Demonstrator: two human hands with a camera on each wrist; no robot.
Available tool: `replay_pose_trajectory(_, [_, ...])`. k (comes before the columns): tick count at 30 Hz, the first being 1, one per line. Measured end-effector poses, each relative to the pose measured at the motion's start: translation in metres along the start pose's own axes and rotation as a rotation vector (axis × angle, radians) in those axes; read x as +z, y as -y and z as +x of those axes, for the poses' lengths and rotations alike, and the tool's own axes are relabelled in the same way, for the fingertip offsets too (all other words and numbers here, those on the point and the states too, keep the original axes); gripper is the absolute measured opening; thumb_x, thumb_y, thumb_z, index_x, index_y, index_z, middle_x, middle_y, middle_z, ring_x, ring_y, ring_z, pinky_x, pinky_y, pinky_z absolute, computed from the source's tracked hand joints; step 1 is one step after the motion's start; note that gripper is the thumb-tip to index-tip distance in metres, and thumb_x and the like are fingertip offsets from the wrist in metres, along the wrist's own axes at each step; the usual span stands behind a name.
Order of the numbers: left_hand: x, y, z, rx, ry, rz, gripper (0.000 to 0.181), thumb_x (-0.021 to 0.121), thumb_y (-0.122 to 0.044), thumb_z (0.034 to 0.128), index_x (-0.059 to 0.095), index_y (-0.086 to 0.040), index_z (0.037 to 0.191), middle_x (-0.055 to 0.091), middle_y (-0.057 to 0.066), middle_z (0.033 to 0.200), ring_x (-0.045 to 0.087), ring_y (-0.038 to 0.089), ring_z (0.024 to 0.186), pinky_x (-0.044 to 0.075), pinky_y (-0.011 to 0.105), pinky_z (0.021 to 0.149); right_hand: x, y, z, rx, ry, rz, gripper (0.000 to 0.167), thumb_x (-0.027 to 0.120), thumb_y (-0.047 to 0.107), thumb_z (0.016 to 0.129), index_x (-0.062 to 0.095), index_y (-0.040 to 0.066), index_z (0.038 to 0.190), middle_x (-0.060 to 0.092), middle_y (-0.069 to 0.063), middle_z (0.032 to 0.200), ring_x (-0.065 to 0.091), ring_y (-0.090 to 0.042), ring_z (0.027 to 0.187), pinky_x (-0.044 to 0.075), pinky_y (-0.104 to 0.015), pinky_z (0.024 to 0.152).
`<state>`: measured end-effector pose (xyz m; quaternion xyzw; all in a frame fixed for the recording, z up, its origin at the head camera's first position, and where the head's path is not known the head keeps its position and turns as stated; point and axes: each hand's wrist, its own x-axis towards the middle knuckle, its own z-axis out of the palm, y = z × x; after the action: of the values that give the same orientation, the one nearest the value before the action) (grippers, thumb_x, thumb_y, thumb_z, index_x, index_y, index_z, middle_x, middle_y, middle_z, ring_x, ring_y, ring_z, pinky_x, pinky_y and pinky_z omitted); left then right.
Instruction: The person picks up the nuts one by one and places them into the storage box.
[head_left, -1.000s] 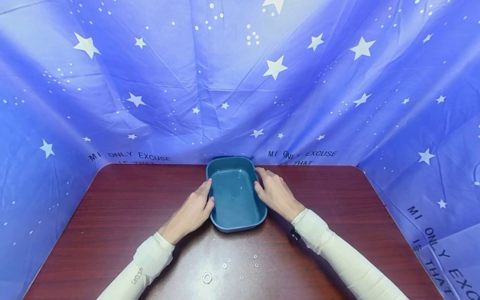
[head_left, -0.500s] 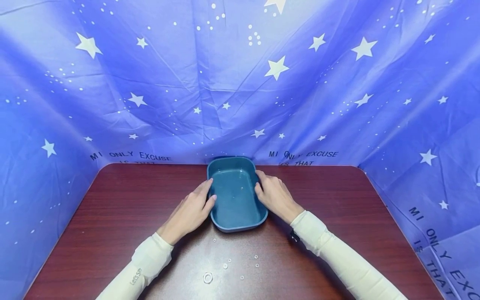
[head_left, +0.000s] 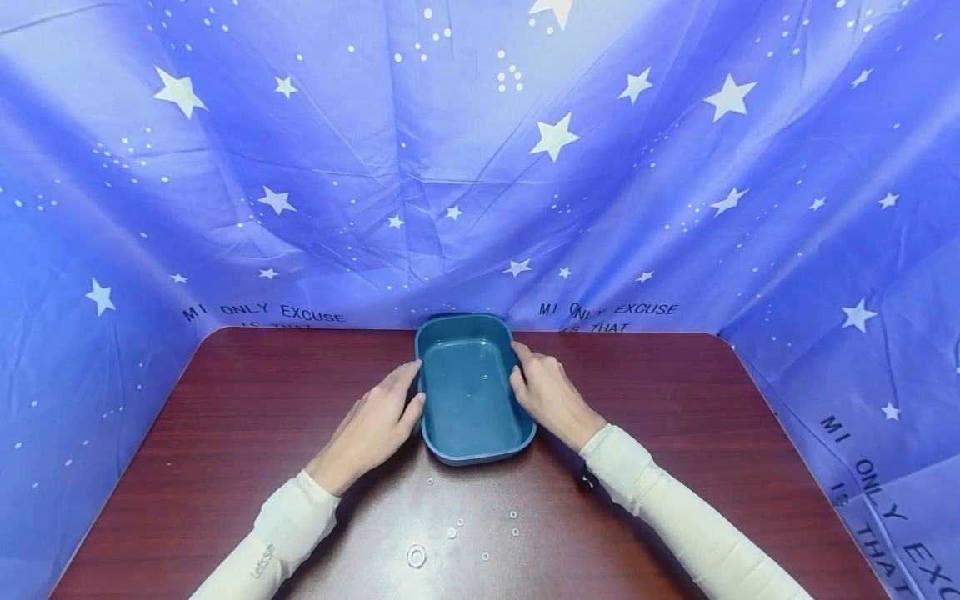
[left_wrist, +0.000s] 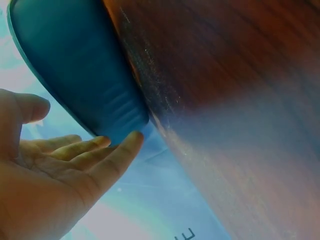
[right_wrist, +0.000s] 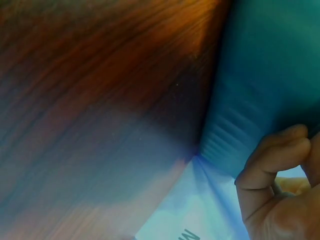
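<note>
seeing tray (head_left: 465,429) sitting at back edge of table (head_left: 225,433) | resting left hand (head_left: 369,429) straight-fingered beside it | holding right hand (head_left: 557,396) curled opposite, honestly not seeing if gripping | maybe risking tipping it off by pushing unevenly

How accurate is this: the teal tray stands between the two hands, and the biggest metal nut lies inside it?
The biggest metal nut is not inside the teal tray: the head view shows it on the table, in front of the tray. The rest is right.
</note>
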<state>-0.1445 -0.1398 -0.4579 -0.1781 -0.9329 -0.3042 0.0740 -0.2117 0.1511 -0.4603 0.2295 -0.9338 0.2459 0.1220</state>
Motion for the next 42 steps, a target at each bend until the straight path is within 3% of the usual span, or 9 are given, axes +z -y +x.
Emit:
replay_pose_trajectory(14, [-0.005,-0.001,-0.005,-0.003,-0.028,0.065,0.06,0.062,-0.028,0.1117,0.049,0.001,0.162,0.055,0.026,0.16,0.053,0.043,0.149,0.046,0.061,0.118,0.002,-0.001,-0.001,-0.03,-0.023,-0.017,0.047,0.067,0.0,0.101,0.059,-0.015,0.145,0.074,-0.034,0.122,0.079,-0.04,0.102,0.065,-0.053,0.084])
replay_pose_trajectory(34, [-0.018,-0.006,-0.019,0.077,-0.074,0.136,0.062,0.069,-0.034,0.1057,0.057,-0.001,0.157,0.06,0.022,0.155,0.055,0.039,0.147,0.051,0.059,0.115,0.0,-0.001,-0.001,-0.01,-0.006,-0.015,0.047,0.064,0.0,0.103,0.058,-0.014,0.147,0.073,-0.034,0.126,0.078,-0.039,0.103,0.065,-0.053,0.085])
replay_pose_trajectory(42, [-0.023,-0.007,-0.024,0.077,-0.069,0.148,0.063,0.068,-0.034,0.1054,0.056,-0.002,0.158,0.058,0.021,0.158,0.053,0.039,0.149,0.049,0.058,0.116,0.002,-0.001,-0.001,-0.012,0.0,-0.023,0.047,0.065,0.0,0.103,0.058,-0.014,0.147,0.073,-0.034,0.126,0.078,-0.041,0.106,0.065,-0.054,0.086])
